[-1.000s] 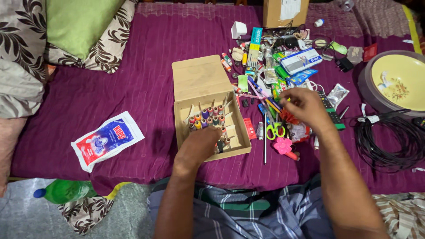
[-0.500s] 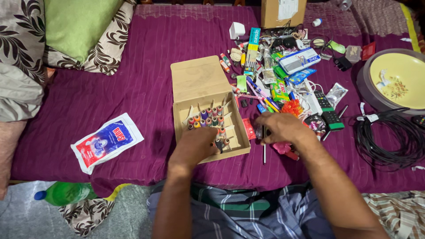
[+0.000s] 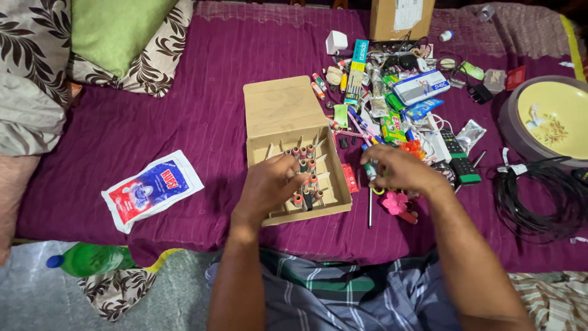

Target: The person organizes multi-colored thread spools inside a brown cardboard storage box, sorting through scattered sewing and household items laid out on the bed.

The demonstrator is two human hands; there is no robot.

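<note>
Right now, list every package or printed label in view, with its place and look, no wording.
Flat white, red and blue plastic pouch: left on the purple bedspread.
Tall teal carton: top of the clutter pile, lying lengthwise.
White and blue rectangular box: right of the carton.
Brown cardboard box with white label: top edge.
Green packet: mid-pile.

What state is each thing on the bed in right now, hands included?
Cardboard box: open, lid flap folded back flat.
Small cells: standing upright in the box's dividers.
Left hand: inside the box, over the cells.
Right hand: closed around a small item beside the box.
Pouch: lying flat, looks sealed.
Black cable: coiled.
Green bottle: lying on its side, capped.
</note>
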